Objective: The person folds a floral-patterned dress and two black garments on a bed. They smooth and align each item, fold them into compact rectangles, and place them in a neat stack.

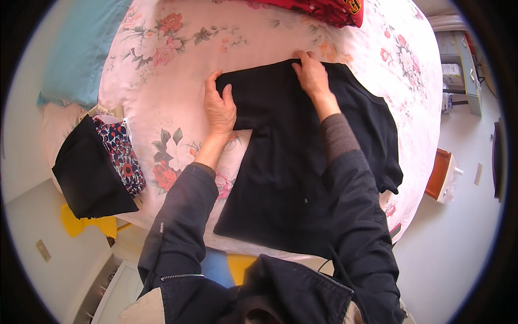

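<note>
A black short-sleeved top lies spread on a floral bed sheet, its neckline and other sleeve to the right. At the end of its left-lying sleeve, my left hand grips the fabric, thumb on top and fingers around the edge. My right hand holds the top's upper edge near the shoulder, fingers reaching just past it. Slight creases run across the cloth below the left sleeve. The fingertips' undersides are hidden. My right forearm covers part of the top's body.
To the left, a folded black cloth overlaps a patterned garment by the bed's edge. A red fabric item lies at the far side, and a light-blue cloth at upper left. An open-topped box stands right of the bed.
</note>
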Available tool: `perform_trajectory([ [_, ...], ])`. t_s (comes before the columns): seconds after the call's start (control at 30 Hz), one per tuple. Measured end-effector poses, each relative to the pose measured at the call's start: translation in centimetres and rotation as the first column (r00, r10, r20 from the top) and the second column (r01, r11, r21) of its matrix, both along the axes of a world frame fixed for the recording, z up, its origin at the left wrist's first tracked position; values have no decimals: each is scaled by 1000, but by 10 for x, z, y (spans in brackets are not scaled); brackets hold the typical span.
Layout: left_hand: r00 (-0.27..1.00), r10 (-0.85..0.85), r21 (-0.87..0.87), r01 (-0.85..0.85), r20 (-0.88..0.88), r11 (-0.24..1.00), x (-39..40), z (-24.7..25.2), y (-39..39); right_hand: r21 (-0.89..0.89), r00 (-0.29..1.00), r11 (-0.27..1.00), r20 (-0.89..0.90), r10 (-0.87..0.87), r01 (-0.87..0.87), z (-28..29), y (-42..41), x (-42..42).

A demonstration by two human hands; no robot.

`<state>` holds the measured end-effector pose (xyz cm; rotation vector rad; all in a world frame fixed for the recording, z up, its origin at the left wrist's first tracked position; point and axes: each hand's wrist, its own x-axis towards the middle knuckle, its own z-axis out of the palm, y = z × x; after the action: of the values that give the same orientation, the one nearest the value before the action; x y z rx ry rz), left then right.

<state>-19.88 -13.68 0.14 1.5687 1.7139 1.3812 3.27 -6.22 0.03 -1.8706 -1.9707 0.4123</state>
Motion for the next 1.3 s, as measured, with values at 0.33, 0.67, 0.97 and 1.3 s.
perform_trajectory([
  [0.33, 898, 22, -153, -99, -439, 983, -6, 0, 14, 305, 954, 927, -268, -138, 219, -18, -14, -6],
  [0.67, 421, -590, -473, 356, -689, 806, 36, 0, -38, 87, 966, 996, 256, -45, 23, -5, -147, 10],
  [0.97, 270, -581, -527, 251, -767, 812, 40, 4, -35, 155, 730, 863, 473, -493, 482, -16, -235, 191],
  [1.3, 289, -525, -385, 423, -800, 820, 180, -15, -19, 156, 927, 986, 361, -106, 53, -13, -147, 173],
])
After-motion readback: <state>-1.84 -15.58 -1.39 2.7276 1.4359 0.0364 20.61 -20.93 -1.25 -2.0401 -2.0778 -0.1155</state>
